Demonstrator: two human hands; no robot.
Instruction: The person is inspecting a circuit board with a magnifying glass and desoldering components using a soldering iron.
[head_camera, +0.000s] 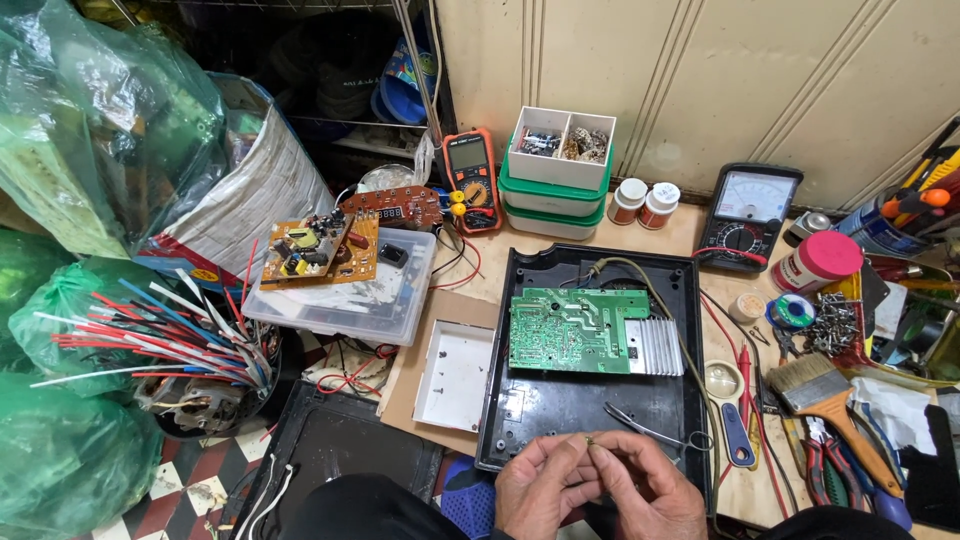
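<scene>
Head view | both hands' fingers pinch a tiny component — axis too small to tell

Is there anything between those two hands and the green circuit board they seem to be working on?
Only bare black tray lies straight ahead of the left hand and right hand, which pinch a tiny part together. Thin tweezers lie slightly right of that path, short of the green circuit board.
</scene>
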